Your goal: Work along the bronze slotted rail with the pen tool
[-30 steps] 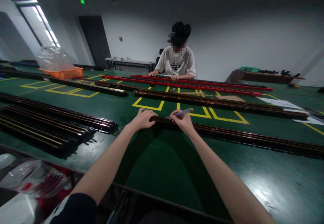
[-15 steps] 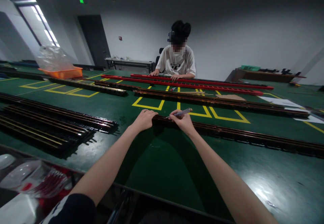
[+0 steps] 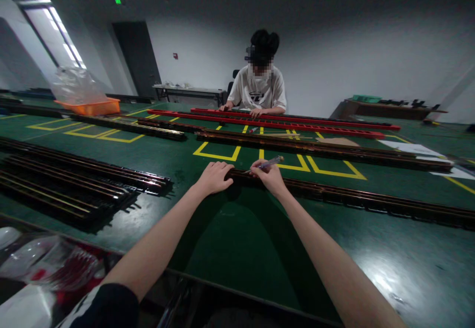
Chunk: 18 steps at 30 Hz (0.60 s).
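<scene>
A long dark rail [image 3: 352,197] with copper-coloured strips lies across the green table in front of me. My left hand [image 3: 214,178] grips its left end, fingers over the top and thumb on the near side. In my right hand [image 3: 272,178] is a slim screwdriver [image 3: 272,162] with a clear handle, held like a pen. Its thin shaft slants down to the left and its tip is at the rail, close to my left fingers. Whether the tip touches the rail is too small to tell.
Stacked dark rails [image 3: 74,184] lie at left, and more rails [image 3: 297,145] lie beyond my hands. Across the table a person [image 3: 258,88] has both hands at red rails [image 3: 267,121]. An orange basket [image 3: 89,107] with plastic bags stands back left; paper sheets [image 3: 411,149] lie right.
My left thumb has come away from the fingers and now shows on the rail's near side. The screwdriver's handle has shifted slightly right and up; the rail stays put.
</scene>
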Tool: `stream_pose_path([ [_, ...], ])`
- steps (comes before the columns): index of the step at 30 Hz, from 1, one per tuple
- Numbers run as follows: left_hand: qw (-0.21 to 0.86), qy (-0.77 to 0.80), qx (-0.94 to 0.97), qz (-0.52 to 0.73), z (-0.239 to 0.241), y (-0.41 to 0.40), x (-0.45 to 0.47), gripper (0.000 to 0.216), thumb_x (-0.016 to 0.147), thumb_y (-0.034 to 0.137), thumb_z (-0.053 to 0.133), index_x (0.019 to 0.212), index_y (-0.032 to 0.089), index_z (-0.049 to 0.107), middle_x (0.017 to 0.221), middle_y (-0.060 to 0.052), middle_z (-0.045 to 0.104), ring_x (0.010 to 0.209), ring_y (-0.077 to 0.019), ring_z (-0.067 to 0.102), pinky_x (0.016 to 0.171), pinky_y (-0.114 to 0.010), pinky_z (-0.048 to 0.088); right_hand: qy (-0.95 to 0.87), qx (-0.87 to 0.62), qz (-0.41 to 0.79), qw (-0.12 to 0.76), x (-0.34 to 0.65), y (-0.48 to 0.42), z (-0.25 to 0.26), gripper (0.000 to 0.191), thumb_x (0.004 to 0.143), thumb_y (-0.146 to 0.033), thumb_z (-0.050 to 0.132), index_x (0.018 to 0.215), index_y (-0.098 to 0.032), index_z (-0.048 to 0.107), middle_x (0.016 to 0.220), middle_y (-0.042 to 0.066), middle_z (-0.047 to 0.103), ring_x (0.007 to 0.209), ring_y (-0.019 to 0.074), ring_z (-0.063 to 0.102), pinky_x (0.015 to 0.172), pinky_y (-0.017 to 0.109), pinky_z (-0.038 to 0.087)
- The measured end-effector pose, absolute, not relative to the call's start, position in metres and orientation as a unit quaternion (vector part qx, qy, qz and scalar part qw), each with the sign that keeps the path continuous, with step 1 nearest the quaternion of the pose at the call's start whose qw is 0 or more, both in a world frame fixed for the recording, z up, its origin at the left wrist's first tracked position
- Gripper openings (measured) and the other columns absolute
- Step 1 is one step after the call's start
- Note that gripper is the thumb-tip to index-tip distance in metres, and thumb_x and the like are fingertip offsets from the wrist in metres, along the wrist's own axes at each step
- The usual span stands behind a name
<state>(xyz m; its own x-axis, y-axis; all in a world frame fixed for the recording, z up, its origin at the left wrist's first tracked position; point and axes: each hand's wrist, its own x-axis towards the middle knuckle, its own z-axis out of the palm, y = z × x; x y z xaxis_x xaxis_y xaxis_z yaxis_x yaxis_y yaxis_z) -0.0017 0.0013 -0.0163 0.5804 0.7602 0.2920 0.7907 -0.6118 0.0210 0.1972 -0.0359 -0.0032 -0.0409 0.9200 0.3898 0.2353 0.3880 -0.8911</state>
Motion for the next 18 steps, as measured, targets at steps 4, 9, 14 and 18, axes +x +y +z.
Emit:
stream_pose_path([
  [4,0.071,-0.440,-0.885,-0.136,-0.0176,0.0011,-0.0003,0.044,0.087,0.042,0.042,0.120,0.016,0.055,0.114,-0.011,0.062,0.104,-0.0264,0.056,0.090,-0.041,0.040,-0.625,-0.446,0.331,0.548,0.1994,-0.0328,-0.0062,0.008,0.070,-0.026,0.061,0.066,-0.019,0.059,0.061,-0.001,0.062,0.060,0.0153,0.059,0.062,0.030,0.048],
  [9,0.081,-0.443,-0.882,-0.137,-0.0173,0.0008,0.0002,0.042,0.089,0.044,0.041,0.118,0.018,0.056,0.113,-0.009,0.063,0.102,-0.0253,0.057,0.087,-0.039,0.040,-0.611,-0.442,0.338,0.563,0.2000,-0.0303,-0.0098,0.009,0.070,-0.027,0.061,0.066,-0.019,0.059,0.060,-0.001,0.061,0.059,0.0147,0.058,0.059,0.029,0.047],
  [14,0.076,-0.446,-0.881,-0.137,-0.0172,0.0009,0.0002,0.039,0.090,0.044,0.042,0.115,0.018,0.057,0.111,-0.009,0.064,0.101,-0.0246,0.057,0.086,-0.038,0.040,-0.612,-0.445,0.337,0.560,0.1998,-0.0310,-0.0093,0.010,0.069,-0.027,0.061,0.066,-0.019,0.057,0.059,-0.001,0.060,0.058,0.0143,0.057,0.058,0.028,0.047],
  [18,0.075,-0.448,-0.880,-0.138,-0.0168,0.0008,0.0006,0.039,0.090,0.045,0.043,0.115,0.018,0.057,0.112,-0.009,0.064,0.102,-0.0246,0.057,0.087,-0.038,0.040,-0.621,-0.445,0.336,0.550,0.2002,-0.0325,-0.0076,0.011,0.070,-0.029,0.061,0.067,-0.019,0.057,0.061,-0.001,0.060,0.060,0.0148,0.058,0.060,0.029,0.048],
])
